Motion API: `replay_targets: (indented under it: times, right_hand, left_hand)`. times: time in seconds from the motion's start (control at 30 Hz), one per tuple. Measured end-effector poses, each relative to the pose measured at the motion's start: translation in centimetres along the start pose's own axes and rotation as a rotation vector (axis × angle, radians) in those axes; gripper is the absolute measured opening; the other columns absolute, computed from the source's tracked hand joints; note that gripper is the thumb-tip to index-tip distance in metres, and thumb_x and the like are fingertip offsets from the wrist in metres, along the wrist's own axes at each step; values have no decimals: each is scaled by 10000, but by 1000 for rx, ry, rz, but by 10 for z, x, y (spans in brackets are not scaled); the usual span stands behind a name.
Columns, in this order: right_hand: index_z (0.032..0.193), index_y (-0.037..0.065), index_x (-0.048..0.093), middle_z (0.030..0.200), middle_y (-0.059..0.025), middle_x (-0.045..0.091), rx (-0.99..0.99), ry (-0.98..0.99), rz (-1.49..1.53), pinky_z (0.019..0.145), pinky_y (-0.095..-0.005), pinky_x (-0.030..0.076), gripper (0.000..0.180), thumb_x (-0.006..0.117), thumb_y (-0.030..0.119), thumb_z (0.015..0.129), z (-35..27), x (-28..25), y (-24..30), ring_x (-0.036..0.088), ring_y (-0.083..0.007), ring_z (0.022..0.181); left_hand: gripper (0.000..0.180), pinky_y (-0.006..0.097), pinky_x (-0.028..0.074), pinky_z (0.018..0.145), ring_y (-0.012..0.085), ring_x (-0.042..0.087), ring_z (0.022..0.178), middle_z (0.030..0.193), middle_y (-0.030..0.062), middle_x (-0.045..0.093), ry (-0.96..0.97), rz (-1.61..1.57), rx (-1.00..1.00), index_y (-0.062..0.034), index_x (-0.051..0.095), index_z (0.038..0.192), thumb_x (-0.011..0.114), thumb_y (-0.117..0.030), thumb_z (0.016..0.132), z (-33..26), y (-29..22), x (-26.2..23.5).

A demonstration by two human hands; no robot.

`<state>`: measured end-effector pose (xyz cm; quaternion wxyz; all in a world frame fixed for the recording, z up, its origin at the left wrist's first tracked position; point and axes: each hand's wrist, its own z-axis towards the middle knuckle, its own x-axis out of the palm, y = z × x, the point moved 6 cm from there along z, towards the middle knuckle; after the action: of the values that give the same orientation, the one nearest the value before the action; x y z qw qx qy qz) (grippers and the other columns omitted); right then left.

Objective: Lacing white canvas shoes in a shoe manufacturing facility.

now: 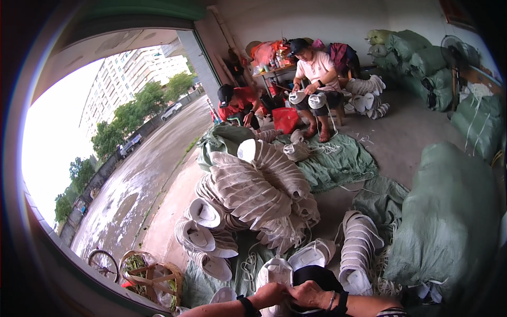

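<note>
A white shoe upper [274,272] sits in front of me at the bottom middle, toe end away, partly covered by my hands. My left hand [272,295] lies across it with the fingers closed. Against its fingertips, my right hand [307,294] is closed too, over my dark-clothed knee. Whatever is pinched between them is too small to make out. Just beyond the knee lies a beige stack of nested shoe uppers [312,254]. To the right, a longer row of nested uppers [360,248] leans near my right forearm.
A large heap of bundled uppers [253,190] lies ahead on green sheeting. Full green sacks [443,222] stand at right. A wicker basket [153,280] is at lower left. A person in pink [317,71] sits handling uppers; a person in red [240,100] bends by the doorway.
</note>
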<state>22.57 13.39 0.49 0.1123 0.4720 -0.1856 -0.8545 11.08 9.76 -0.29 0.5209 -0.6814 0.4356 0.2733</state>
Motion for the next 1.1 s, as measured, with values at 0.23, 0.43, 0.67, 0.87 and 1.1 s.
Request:
replay_targets:
  times: [0.23, 0.43, 0.67, 0.87, 1.1]
  right_hand:
    - [979, 78, 563, 583, -70, 566, -50, -84, -25, 442, -341, 479, 264, 615, 276, 811, -11, 12, 3, 600, -248, 505]
    - [907, 106, 572, 581, -39, 540, -108, -114, -74, 422, -321, 460, 200, 627, 271, 809, -12, -3, 14, 579, -212, 479]
    - [886, 105, 579, 550, -37, 535, -66, -92, -95, 424, -335, 464, 184, 630, 251, 788, -2, -8, 15, 581, -217, 475]
    - [789, 99, 582, 563, -69, 554, -120, -58, 34, 467, -353, 482, 186, 641, 275, 791, 1, -5, 10, 606, -237, 515]
    - [779, 96, 583, 570, -67, 564, -23, -13, -78, 474, -366, 485, 207, 664, 286, 778, -3, 2, 15, 613, -254, 532]
  left_hand:
    - [166, 414, 508, 696, 338, 632, 823, 876, 168, 653, 385, 189, 306, -50, 648, 888, 568, -129, 766, 18, -12, 6]
    - [167, 407, 508, 717, 321, 636, 834, 856, 131, 644, 403, 202, 371, -57, 639, 905, 566, -73, 756, 13, -15, 10]
    - [160, 402, 517, 555, 349, 640, 723, 767, 187, 615, 17, 336, 487, -4, 594, 901, 496, -114, 838, -5, 10, -5]
    - [177, 434, 527, 602, 328, 653, 713, 777, 130, 652, 228, 326, 196, -77, 628, 930, 541, -197, 833, 5, -22, -12]
    - [166, 375, 527, 607, 303, 656, 734, 800, 132, 657, 267, 366, 415, -41, 622, 928, 575, -138, 802, 11, -6, 9]
